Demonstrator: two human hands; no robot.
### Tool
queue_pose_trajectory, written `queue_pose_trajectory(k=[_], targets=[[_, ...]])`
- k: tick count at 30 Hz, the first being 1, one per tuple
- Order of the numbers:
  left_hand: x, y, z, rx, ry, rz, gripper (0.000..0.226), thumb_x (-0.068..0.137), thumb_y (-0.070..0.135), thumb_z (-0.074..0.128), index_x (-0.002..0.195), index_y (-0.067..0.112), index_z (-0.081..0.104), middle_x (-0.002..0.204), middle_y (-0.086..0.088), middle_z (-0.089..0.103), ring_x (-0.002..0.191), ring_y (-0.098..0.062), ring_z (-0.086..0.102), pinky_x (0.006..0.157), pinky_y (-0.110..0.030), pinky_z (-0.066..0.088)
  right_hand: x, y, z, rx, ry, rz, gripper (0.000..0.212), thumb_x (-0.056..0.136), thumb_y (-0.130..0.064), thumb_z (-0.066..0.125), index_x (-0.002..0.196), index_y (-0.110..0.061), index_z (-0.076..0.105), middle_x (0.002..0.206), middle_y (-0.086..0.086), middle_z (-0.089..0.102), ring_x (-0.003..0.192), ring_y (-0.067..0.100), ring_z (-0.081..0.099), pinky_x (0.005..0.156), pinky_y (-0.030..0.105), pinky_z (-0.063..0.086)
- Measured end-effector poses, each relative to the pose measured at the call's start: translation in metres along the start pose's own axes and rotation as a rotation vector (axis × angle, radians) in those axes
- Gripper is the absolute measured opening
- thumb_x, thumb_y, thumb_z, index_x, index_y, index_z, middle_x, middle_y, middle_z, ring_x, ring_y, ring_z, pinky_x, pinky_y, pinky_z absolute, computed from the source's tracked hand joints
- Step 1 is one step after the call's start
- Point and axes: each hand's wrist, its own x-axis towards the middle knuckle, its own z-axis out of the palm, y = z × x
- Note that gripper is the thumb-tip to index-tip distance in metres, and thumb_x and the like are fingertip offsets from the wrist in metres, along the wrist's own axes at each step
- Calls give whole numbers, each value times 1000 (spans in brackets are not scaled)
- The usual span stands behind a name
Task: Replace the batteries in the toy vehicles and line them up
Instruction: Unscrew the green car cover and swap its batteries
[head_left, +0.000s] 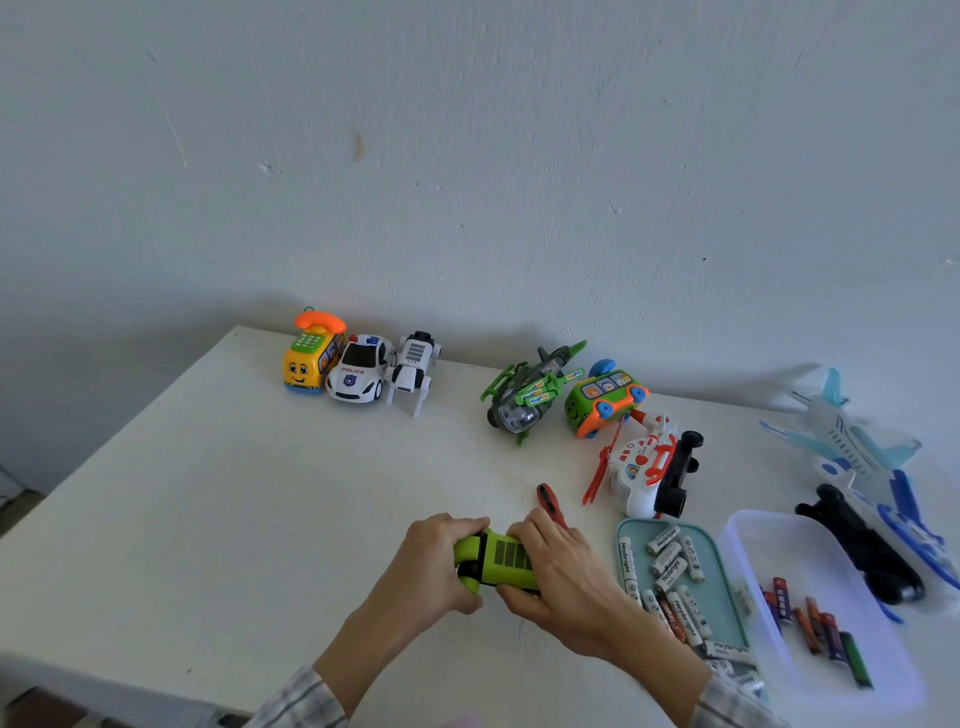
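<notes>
A green toy vehicle (493, 564) is gripped above the tabletop (208, 493) by the left hand (434, 564) and right hand (553, 569), fingers curled round it. Possibly its battery cover is loose; it could be dropped if tilted.

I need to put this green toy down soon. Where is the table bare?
Bare: the white table left of the left hand, in front of the white police car. Crowded: right of the right hand, around the teal battery tray.
</notes>
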Motion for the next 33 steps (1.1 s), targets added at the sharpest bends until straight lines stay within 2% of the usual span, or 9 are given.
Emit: queue_pose_trajectory(k=[4, 6, 9, 12, 17, 21, 26, 30, 33], targets=[[0, -2, 1, 7, 0, 1, 87, 55, 12, 85, 135, 26, 53, 94, 10, 54, 81, -4, 54, 66, -9, 43, 5, -4, 5, -86, -15, 32, 73, 81, -75, 20, 129, -24, 42, 112, -5, 42, 96, 14, 47, 88, 30, 37], [1, -3, 0, 16, -1, -2, 87, 56, 12, 85, 135, 28, 53, 92, 11, 53, 78, -3, 52, 63, -7, 40, 6, -7, 4, -29, -8, 42, 76, 81, -78, 18, 123, -21, 44, 107, -5, 43, 89, 13, 47, 82, 24, 39], [0, -3, 1, 20, -6, 1, 86, 56, 13, 85, 134, 29, 53, 88, 15, 49, 77, -1, 50, 61, -5, 38, 6, -11, -3, 293, 103, 165, 46, 89, -59, 44, 118, -23, 42, 92, -10, 44, 71, 6, 44, 60, 16, 35], [-1, -4, 2, 9, 4, 4, 85, 55, 14, 86, 133, 30, 54, 91, 16, 50, 82, -2, 51, 63, -4, 39, 16, -9, -8, 590, 277, 344, 31, 89, -41, 61, 111, -29, 43, 88, -10, 50, 73, 2, 49, 61, 14, 38], [-4, -8, 3, -5, -13, 25, 78, 54, 17, 83, 124, 34, 54, 98, 11, 51, 87, -4, 53, 67, -8, 41, 42, 11, -5, 834, 30, 656, 36, 86, -27, 67, 117, -17, 54, 99, 1, 58, 80, 11, 58, 68, 23, 47], [-7, -9, 5, -2, -54, 35, 80, 57, 26, 78, 128, 42, 47, 101, 9, 49, 91, -3, 50, 72, -12, 44, 44, 14, 0, 835, -69, 625, 31, 88, -22, 64, 117, -13, 59, 96, 4, 61, 74, 12, 61, 63, 19, 47], [-7, -8, 4, -11, -39, 20, 72, 53, 27, 80, 118, 38, 51, 107, 12, 47, 95, -2, 50, 70, -6, 39, 29, 3, -6, 577, 151, 573, 20, 88, -30, 63, 107, -23, 63, 103, -6, 57, 89, 5, 52, 70, 16, 39], [-6, 0, 3, -88, -13, 47, 67, 49, 21, 81, 111, 33, 58, 104, 16, 59, 90, 2, 57, 69, -6, 44, 4, -11, -20, 730, 179, 596, 17, 85, -28, 67, 102, -26, 64, 105, -9, 56, 95, 2, 52, 69, 14, 42], [-5, 11, 4, -105, 2, 127, 67, 51, 13, 80, 114, 28, 61, 101, 20, 59, 92, 7, 57, 70, -7, 45, -7, -16, -31, 842, 192, 654, 19, 82, -24, 71, 100, -24, 64, 104, -2, 56, 89, 8, 57, 59, 19, 51]])
